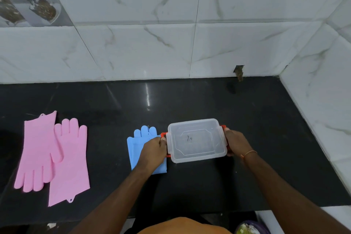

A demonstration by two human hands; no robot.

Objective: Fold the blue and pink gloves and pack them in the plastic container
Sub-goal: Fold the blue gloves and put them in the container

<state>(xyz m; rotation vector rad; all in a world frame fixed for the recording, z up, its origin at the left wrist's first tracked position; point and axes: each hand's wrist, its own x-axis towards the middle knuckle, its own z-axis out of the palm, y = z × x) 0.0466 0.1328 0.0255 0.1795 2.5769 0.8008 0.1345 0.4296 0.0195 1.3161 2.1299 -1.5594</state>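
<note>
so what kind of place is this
Most likely a home kitchen: a polished black stone countertop against a marble-look tiled wall, with pink silicone dish gloves and a clear plastic food container on it.

Light is bright and even, cool white, seemingly from overhead. Beyond the two-handed grip on the plastic container (196, 139), the glossy black tabletop (266, 119) carries a narrow vertical streak of glare (147, 95). Shadows are soft and faint against the dark surface. The container's clear lid shows mild sheen. Wide-angle distortion bends the tiled wall (133, 47) lines outward toward the frame edges. Focus is slightly soft throughout, softest at the corners.
</note>
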